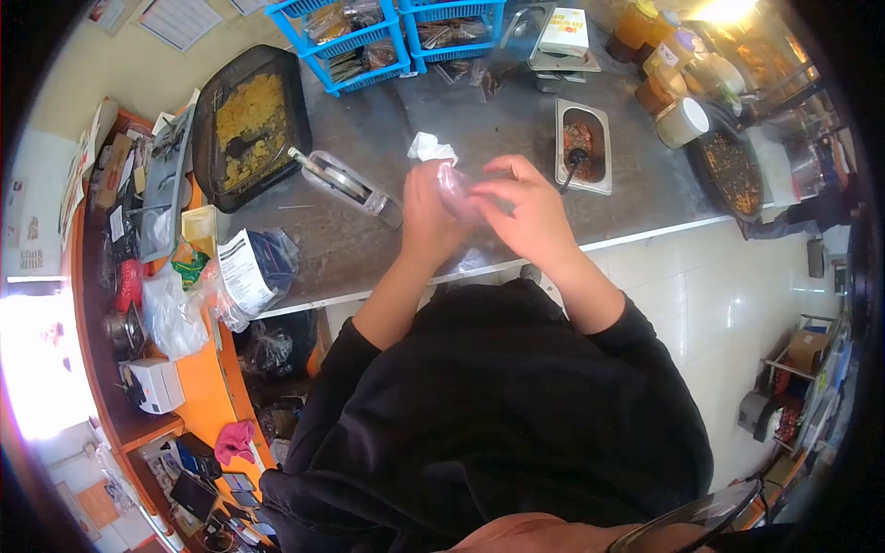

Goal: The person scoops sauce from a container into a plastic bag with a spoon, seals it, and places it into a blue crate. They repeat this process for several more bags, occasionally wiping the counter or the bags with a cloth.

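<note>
- Two forearms come out of pushed-up black sleeves, angling inward so the hands meet over the near part of the dark countertop (516, 120).
- Left hand (431, 205) is back-up, pointing away from the body, fingers together and curled around the side of a clear plastic bag (458, 194). Pretty closed grip, though the bag blurs the thumb side.
- Right hand (524, 205) comes in from the other side, wrist bent inward, fingers apart and loosely curved. Fingertips are right at the bag, but honestly can't tell if they're pinching its edge.
- So the bag's between the two hands, kinda pinkish and see-through, contents too blurry to call.
- Crumpled white tissue (431, 147) sits just past the left fingertips.
- Off to the left of the hands there's a long clear plastic piece (346, 184) lying at a slant, then a big dark tray (293, 111) of yellow food.
- On the right, a metal pan (604, 147) with reddish stuff and a black-handled utensil (577, 158) in it.
- Farther back: blue racks (367, 70) full of packets, plus a white-lidded jar (682, 123) over on the right.
</note>
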A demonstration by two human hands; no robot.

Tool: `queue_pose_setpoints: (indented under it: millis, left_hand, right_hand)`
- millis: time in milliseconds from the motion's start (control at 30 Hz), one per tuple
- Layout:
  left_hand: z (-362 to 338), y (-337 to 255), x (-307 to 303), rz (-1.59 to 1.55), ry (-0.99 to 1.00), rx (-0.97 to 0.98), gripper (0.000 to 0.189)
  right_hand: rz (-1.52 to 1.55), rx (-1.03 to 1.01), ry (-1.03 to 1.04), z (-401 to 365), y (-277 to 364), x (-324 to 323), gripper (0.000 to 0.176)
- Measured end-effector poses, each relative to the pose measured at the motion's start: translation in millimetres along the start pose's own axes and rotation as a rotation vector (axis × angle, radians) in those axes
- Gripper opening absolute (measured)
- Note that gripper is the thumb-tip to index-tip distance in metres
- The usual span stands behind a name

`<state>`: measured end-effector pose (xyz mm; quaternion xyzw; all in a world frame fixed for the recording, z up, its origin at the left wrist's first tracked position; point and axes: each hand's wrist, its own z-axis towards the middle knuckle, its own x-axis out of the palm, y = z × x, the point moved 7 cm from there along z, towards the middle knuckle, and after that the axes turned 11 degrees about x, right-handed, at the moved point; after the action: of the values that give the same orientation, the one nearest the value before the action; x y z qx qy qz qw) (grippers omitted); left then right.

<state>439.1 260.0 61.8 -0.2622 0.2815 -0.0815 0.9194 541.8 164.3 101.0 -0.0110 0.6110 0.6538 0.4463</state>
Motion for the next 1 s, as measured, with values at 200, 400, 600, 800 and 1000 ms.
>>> queue_pose_setpoints:
  millis: [200, 400, 600, 800, 1000]
  left_hand:
    - [2, -11, -5, 0.16, 0.053, 0.263, 0.065]
    - [-1, -15, -1, 0.255, 0.111, 0.302, 0.071]
    - [8, -13, 0, 0.312, 0.119, 0.264, 0.07]
    - [10, -7, 7, 0.302, 0.203, 0.247, 0.071]
    - [15, -13, 13, 0.244, 0.176, 0.289, 0.073]
  right_hand:
    - [0.068, 0.09, 0.139, 1, -11, 17, 0.017]
    - [0.098, 0.054, 0.086, 0, -9, 20, 0.014]
    - [-0.008, -0.029, -0.13, 1, -15, 2, 0.012]
    - [0.193, 0.141, 0.004, 4, -24, 0, 0.018]
    - [0.228, 0.228, 0.021, 6, -53, 11, 0.026]
